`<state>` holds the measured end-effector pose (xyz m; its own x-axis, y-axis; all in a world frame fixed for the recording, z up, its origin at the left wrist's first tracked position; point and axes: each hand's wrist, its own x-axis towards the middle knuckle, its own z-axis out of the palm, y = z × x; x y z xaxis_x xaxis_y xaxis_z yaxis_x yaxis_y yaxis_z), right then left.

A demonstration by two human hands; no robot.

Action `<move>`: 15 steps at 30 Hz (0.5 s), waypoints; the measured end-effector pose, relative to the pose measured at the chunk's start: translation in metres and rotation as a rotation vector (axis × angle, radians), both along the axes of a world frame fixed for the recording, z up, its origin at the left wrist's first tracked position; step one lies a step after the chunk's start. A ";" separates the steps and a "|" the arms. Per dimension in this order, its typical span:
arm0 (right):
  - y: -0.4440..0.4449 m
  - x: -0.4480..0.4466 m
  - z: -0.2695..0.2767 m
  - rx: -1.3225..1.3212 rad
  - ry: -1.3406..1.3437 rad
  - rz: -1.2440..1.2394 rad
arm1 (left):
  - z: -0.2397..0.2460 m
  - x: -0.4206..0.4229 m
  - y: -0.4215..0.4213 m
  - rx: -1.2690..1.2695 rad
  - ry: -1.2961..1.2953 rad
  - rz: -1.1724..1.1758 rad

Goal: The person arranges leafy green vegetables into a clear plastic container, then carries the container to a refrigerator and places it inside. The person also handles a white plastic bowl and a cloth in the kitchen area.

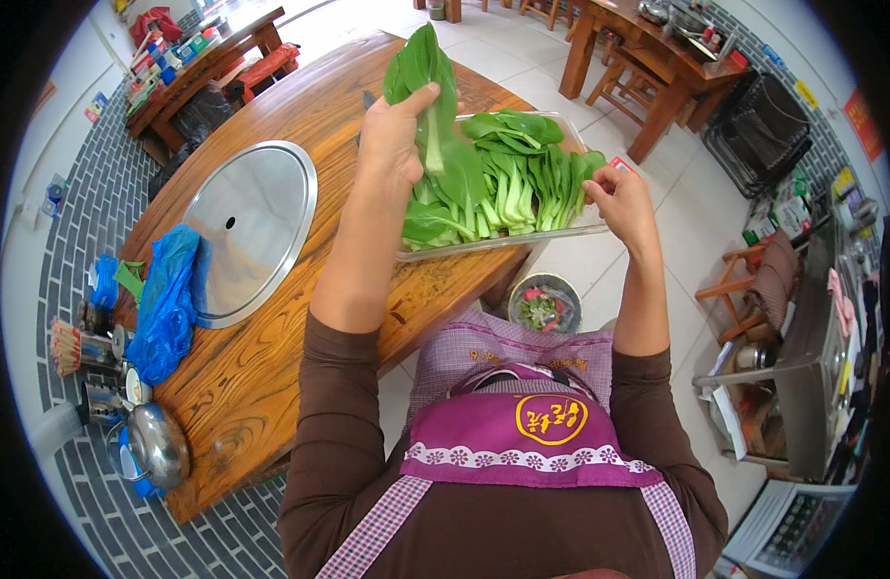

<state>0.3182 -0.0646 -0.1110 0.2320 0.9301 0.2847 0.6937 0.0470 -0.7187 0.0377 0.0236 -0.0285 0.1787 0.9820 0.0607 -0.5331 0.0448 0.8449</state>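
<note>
My left hand (398, 134) grips a leafy green stalk (432, 108), possibly bok choy, raised over the left part of a clear plastic tray (481, 244). Rows of the same leafy greens (510, 184) lie in the tray, white-green stems mostly towards me. At the tray's right edge, my right hand (620, 199) pinches at a leaf (594, 163) with thumb and fingertips; whether it holds the leaf firmly is hard to see. The tray rests on the wooden table (416, 304), its right end reaching the table's edge.
Left on the table lie a round metal lid (260, 224) with a centre hole and a blue plastic bag (166, 304). A metal kettle (159, 445) stands near the left end. On the floor is a bin (545, 304) with scraps. A wooden stool (738, 289) stands to the right.
</note>
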 end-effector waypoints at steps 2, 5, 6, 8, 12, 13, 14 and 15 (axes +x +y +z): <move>-0.002 -0.005 0.003 -0.053 -0.224 -0.095 | 0.000 0.001 0.000 0.007 -0.005 -0.007; -0.012 -0.026 0.012 -0.002 -0.474 -0.312 | -0.002 0.001 0.001 0.019 -0.021 -0.012; -0.014 -0.037 0.016 0.063 -0.559 -0.392 | -0.003 0.002 0.003 0.021 -0.028 -0.005; -0.017 -0.066 0.019 0.193 -0.400 -0.137 | -0.006 0.001 0.005 0.032 -0.062 -0.017; -0.015 -0.116 0.022 0.133 -0.163 0.381 | -0.007 -0.003 0.009 0.077 -0.077 0.026; -0.013 -0.126 0.021 0.139 -0.182 0.382 | -0.007 -0.005 0.010 0.081 -0.081 0.041; -0.010 -0.134 0.021 0.148 -0.202 0.383 | -0.006 -0.006 0.011 0.088 -0.087 0.057; -0.007 -0.140 0.020 0.167 -0.226 0.388 | -0.004 -0.008 0.011 0.101 -0.090 0.072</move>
